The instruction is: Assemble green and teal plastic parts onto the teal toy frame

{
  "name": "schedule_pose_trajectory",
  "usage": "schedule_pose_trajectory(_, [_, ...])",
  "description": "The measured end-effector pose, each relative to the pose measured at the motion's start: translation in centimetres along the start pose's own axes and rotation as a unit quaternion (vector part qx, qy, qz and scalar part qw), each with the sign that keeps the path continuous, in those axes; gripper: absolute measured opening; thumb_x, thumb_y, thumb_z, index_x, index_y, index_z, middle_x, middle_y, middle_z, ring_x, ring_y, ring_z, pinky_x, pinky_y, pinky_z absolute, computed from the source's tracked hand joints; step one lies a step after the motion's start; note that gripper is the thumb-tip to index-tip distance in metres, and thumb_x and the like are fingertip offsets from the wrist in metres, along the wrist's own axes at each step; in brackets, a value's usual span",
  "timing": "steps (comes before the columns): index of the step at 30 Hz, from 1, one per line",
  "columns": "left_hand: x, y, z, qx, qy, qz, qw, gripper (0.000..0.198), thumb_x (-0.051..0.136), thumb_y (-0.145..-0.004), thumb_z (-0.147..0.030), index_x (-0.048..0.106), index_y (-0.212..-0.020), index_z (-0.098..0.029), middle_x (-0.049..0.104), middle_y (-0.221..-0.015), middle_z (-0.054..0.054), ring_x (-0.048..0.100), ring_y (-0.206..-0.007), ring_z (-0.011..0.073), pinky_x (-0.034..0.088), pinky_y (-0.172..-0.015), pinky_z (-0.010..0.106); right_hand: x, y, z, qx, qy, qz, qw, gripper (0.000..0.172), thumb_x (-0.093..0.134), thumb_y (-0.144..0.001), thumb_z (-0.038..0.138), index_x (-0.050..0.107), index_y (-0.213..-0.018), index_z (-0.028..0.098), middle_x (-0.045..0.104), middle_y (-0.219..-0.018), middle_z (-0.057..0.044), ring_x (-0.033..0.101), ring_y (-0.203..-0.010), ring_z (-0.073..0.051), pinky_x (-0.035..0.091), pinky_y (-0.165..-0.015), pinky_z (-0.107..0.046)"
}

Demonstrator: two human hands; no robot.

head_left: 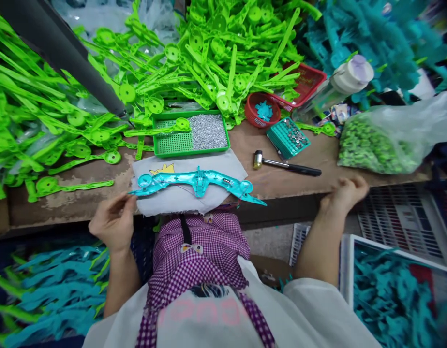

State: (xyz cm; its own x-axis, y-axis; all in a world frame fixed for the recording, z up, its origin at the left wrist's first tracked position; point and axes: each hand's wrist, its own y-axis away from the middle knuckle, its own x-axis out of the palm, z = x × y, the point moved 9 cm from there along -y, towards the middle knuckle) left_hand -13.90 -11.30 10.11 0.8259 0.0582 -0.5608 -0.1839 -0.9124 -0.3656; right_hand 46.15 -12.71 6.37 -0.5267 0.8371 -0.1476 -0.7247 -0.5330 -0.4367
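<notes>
A teal plastic bow-shaped part point(198, 182) lies on a white cloth point(180, 198) at the bench's front edge. My left hand point(112, 221) pinches the part's left tip between thumb and fingers. My right hand point(341, 193) rests at the bench's front edge to the right, blurred, fingers curled, holding nothing that I can see. A small hammer point(287, 165) with a black handle lies between the cloth and my right hand.
A green tray point(172, 142) of small metal pieces sits behind the cloth. Green plastic parts point(209, 53) are heaped across the bench. A red bowl point(261, 112), a teal box point(288, 137) and a clear bag point(386, 140) stand right. Bins of teal parts point(394, 299) flank me.
</notes>
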Motion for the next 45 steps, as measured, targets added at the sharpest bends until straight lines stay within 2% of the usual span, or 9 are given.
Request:
schedule_pose_trajectory(4, [4.9,0.5,-4.3,0.068,0.014,0.034,0.997,0.024,0.069,-0.091,-0.036,0.072,-0.111,-0.022,0.077,-0.100,0.006,0.074,-0.088,0.0185,0.062,-0.079,0.030,0.6,6.8,14.5,-0.164,-0.030,-0.128,0.978,0.024,0.060,-0.087,0.030,0.067,-0.107,0.043,0.064,-0.113,-0.004,0.061,-0.116,-0.031,0.046,-0.107,-0.057])
schedule_pose_trajectory(7, [7.4,1.4,-6.8,0.149,0.017,0.060,0.987,0.021,0.066,-0.094,-0.027,0.072,-0.113,-0.023,0.078,-0.102,0.005,0.075,-0.087,0.0161,0.062,-0.080,0.027,12.6,13.6,23.0,-0.114,-0.128,0.273,0.947,0.041,0.035,-0.103,0.047,0.057,-0.136,0.042,0.063,-0.134,-0.002,0.059,-0.129,-0.029,0.045,-0.114,-0.058])
schedule_pose_trajectory(9, [7.3,1.9,-7.8,0.206,0.007,0.047,0.977,0.021,0.063,-0.095,-0.018,0.071,-0.115,-0.022,0.078,-0.100,0.005,0.076,-0.088,0.0149,0.061,-0.080,0.024,19.2,21.4,26.3,-0.125,-0.128,0.582,0.793,0.055,0.041,-0.101,0.055,0.042,-0.152,0.033,0.054,-0.149,-0.005,0.055,-0.135,-0.028,0.046,-0.113,-0.052])
schedule_pose_trajectory(13, [4.2,1.3,-6.6,0.159,-0.009,-0.024,0.987,0.021,0.068,-0.092,-0.014,0.073,-0.111,-0.021,0.079,-0.095,0.005,0.076,-0.084,0.0149,0.062,-0.079,0.024,21.3,27.7,23.2,-0.055,-0.049,0.720,0.690,0.067,0.046,-0.101,0.055,0.034,-0.157,0.021,0.066,-0.136,-0.013,0.065,-0.120,-0.025,0.052,-0.101,-0.041])
schedule_pose_trajectory(20, [4.9,0.5,-0.8,-0.081,0.237,0.029,0.968,0.008,0.083,-0.079,-0.023,0.076,-0.081,-0.019,0.076,-0.073,0.002,0.072,-0.065,0.0136,0.060,-0.063,0.022,18.8,27.1,18.3,-0.027,-0.002,0.731,0.682,0.036,0.045,-0.103,0.045,0.070,-0.096,0.020,0.072,-0.078,-0.002,0.065,-0.071,-0.015,0.046,-0.068,-0.026])
schedule_pose_trajectory(26, [9.0,3.4,5.3,-0.360,0.436,0.001,0.825,0.056,0.090,-0.068,-0.027,0.068,-0.119,-0.020,0.076,-0.106,0.009,0.074,-0.091,0.0187,0.062,-0.077,0.026,22.0,22.2,12.2,-0.006,0.048,0.576,0.816,0.038,0.048,-0.099,0.049,0.067,-0.083,0.020,0.068,-0.075,-0.002,0.060,-0.070,-0.016,0.044,-0.067,-0.027])
schedule_pose_trajectory(35, [12.2,3.6,6.1,-0.515,0.591,-0.137,0.606,0.020,0.070,-0.078,-0.008,0.065,-0.096,-0.015,0.073,-0.109,0.008,0.071,-0.107,0.0177,0.055,-0.097,0.028,22.4,23.3,9.4,0.013,-0.010,0.588,0.809,0.040,0.049,-0.098,0.053,0.067,-0.084,0.020,0.069,-0.078,-0.003,0.061,-0.073,-0.017,0.046,-0.069,-0.028])
schedule_pose_trajectory(40, [12.5,1.5,7.7,-0.518,0.575,-0.123,0.621,0.011,0.074,-0.078,-0.012,0.067,-0.086,-0.015,0.068,-0.072,-0.001,0.063,-0.063,0.0083,0.052,-0.064,0.020,22.0,24.2,11.1,-0.123,-0.006,0.623,0.773,0.040,0.047,-0.101,0.049,0.069,-0.084,0.021,0.069,-0.076,-0.004,0.061,-0.073,-0.017,0.046,-0.074,-0.030])
schedule_pose_trajectory(45, [12.5,-0.1,8.7,-0.473,0.547,-0.124,0.679,0.012,0.078,-0.078,-0.017,0.068,-0.084,-0.016,0.075,-0.082,0.005,0.072,-0.081,0.0165,0.057,-0.073,0.026,21.1,24.4,12.7,-0.212,-0.017,0.614,0.760,0.036,0.048,-0.103,0.042,0.070,-0.084,0.020,0.071,-0.074,-0.003,0.063,-0.070,-0.015,0.046,-0.071,-0.028])
